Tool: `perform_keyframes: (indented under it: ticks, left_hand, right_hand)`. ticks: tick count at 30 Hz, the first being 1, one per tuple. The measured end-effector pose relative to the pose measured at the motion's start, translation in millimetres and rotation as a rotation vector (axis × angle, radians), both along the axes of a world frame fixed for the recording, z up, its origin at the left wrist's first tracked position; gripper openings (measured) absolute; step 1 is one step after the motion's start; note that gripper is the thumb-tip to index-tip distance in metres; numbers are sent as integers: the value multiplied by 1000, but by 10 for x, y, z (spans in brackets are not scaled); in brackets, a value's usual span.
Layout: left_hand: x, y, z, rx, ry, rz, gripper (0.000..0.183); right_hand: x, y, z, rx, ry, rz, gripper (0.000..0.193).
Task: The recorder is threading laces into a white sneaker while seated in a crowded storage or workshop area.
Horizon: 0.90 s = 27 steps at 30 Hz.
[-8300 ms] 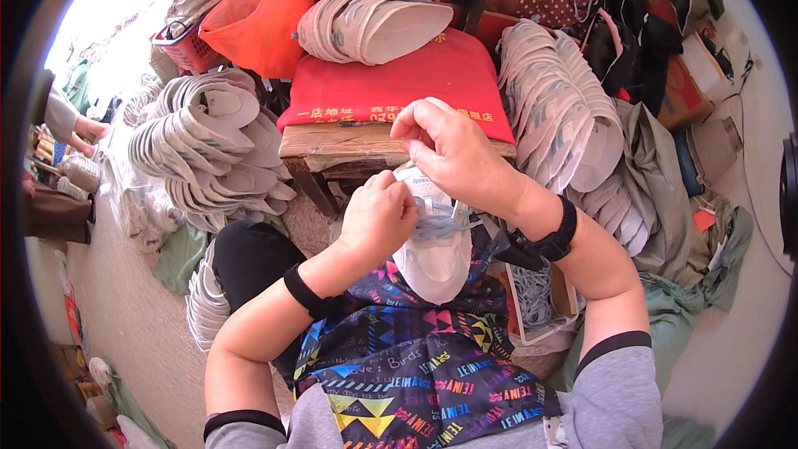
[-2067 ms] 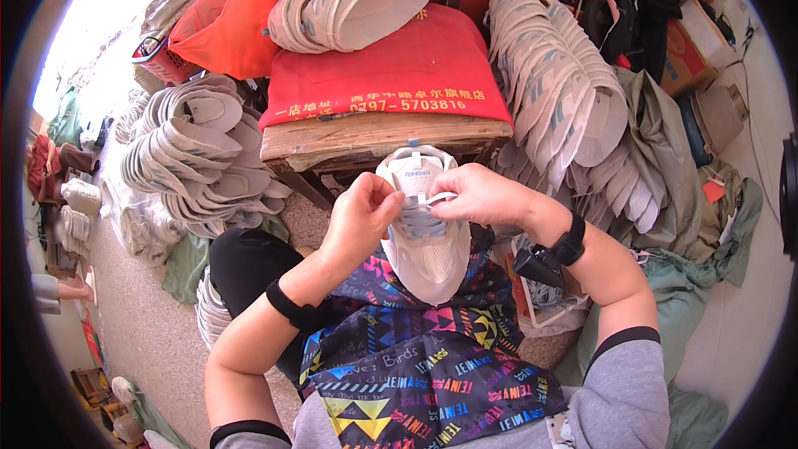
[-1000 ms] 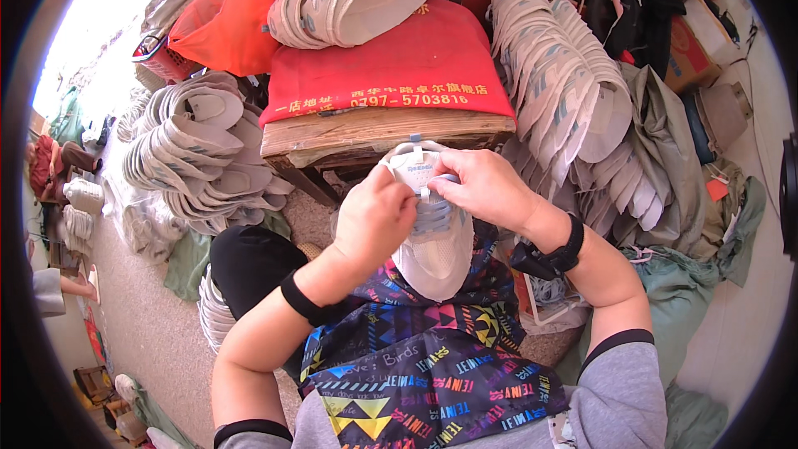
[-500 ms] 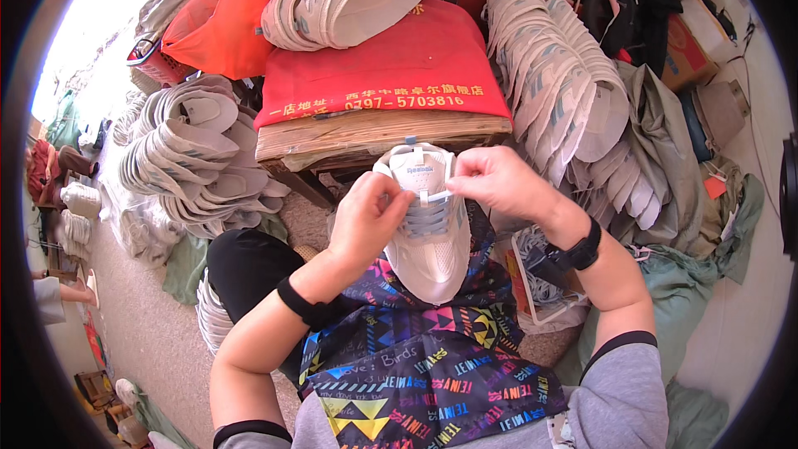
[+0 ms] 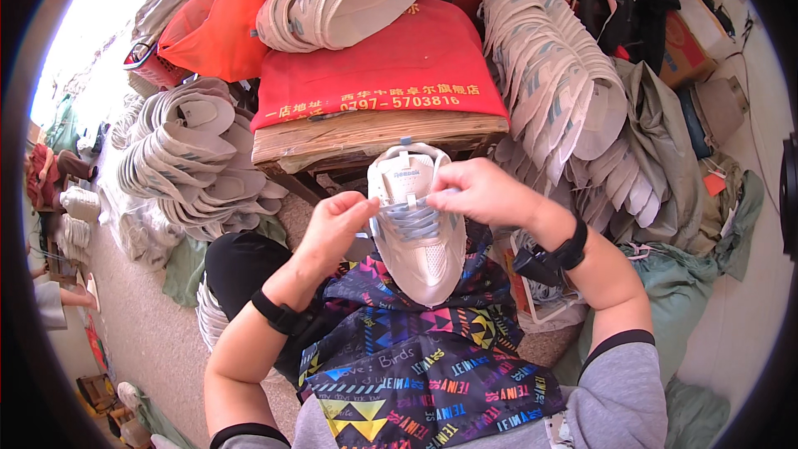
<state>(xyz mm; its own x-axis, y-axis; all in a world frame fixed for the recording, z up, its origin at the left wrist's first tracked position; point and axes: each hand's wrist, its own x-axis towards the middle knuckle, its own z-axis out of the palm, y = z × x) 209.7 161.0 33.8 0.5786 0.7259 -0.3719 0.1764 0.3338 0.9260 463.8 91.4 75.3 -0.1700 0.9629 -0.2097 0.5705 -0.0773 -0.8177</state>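
Note:
A white shoe upper (image 5: 426, 258) with pale blue laces (image 5: 413, 218) rests on my lap, toe toward me, over a patterned apron (image 5: 424, 366). My left hand (image 5: 339, 224) pinches a lace end at the shoe's left side. My right hand (image 5: 482, 191) pinches the lace on the right, near the tongue. Both wrists wear black bands.
A wooden stool with a red cushion (image 5: 382, 83) stands just ahead, a stack of shoe uppers (image 5: 332, 8) on it. More stacks lie at the left (image 5: 191, 166) and right (image 5: 557, 91). An orange bag (image 5: 208, 25) sits at the back left. Green sacks (image 5: 690, 258) lie right.
My hands have moved apart to the two sides of the shoe, drawing the lace out across the upper eyelets. The shoe stays on my lap.

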Motion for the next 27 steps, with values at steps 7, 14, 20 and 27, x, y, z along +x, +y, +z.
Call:
perform_keyframes:
  ticks: [7,14,20,27]
  left_hand:
    - [-383,352,221,157,253,-411,23]
    - [-1140,656,113,972,580,-311,13]
    - [-1534,784,118,915,1009,-13,12]
    - [-1605,806,53,-126,-180,697,19]
  right_hand:
    - [357,-240,-166,-116,223,-125,17]
    - [824,-700,-382,172,-460,-49,12]
    - [1544,-1167,-740,134,-452,-726,24]
    - [2243,-1417,-606,372,1170,-1355,26]
